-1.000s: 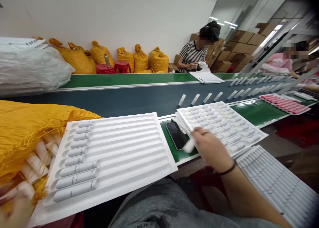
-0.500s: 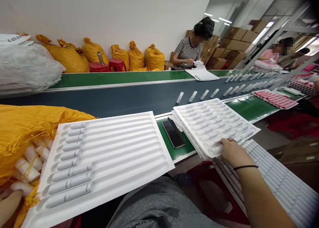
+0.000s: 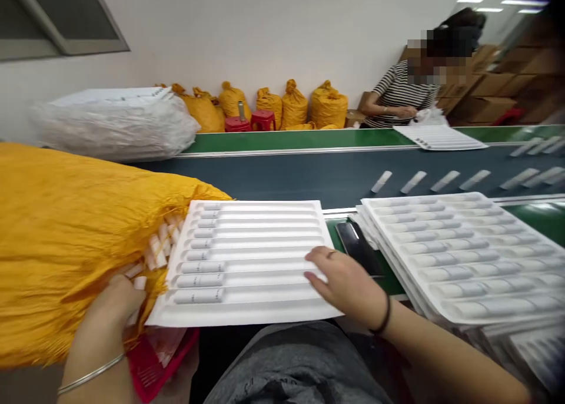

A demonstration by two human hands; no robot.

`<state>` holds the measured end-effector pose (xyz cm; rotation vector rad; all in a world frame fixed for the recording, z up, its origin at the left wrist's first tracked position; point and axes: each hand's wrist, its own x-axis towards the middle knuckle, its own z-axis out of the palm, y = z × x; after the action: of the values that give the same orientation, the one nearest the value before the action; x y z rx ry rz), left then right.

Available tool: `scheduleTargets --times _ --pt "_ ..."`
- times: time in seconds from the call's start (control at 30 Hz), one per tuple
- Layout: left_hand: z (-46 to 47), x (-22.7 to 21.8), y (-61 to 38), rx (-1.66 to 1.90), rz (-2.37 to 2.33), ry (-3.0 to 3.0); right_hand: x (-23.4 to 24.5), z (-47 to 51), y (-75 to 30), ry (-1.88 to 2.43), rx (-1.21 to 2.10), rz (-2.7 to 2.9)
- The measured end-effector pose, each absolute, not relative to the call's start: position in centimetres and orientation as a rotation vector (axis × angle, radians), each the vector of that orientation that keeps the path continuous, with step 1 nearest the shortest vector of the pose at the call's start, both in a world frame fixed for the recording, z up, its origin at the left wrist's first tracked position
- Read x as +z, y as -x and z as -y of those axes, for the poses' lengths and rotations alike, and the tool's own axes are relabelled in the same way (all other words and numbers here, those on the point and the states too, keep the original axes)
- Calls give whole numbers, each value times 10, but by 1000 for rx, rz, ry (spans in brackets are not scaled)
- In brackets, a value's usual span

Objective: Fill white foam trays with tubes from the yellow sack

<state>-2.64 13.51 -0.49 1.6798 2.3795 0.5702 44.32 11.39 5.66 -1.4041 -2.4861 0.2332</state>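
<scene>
A white grooved tray [image 3: 265,239] lies in front of me with several white tubes [image 3: 200,267] in the left ends of its grooves. My right hand [image 3: 348,283] rests on the tray's right front corner, fingers flat and apart. My left hand [image 3: 110,310] is at the mouth of a big yellow sack [image 3: 66,239] full of white tubes [image 3: 156,245]; its fingers curl round tubes at the sack's opening. A stack of filled white trays [image 3: 459,251] lies to the right.
A black phone [image 3: 357,245] lies between the two trays. Behind runs a dark conveyor belt [image 3: 286,177] carrying single white tubes [image 3: 412,182]. A person in a striped shirt [image 3: 401,92] works across it. Yellow sacks [image 3: 293,103] and a white bag [image 3: 115,127] stand behind.
My right hand has left the filled trays on the right and come to the near tray's right corner. My left hand has risen into view at the sack's mouth. The view has swung left.
</scene>
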Motion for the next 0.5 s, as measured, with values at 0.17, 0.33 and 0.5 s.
scheduleTargets --times 0.17,0.33,0.5 --pt "-85 22 6 529 -2522 -1572 29 -155 -325 942 411 2887" --pt "-61 31 -46 1171 -2162 -1728 8 -183 -251 953 465 2900" --pt "-59 30 -77 1461 -1727 -1985 26 -190 -259 980 525 2788"
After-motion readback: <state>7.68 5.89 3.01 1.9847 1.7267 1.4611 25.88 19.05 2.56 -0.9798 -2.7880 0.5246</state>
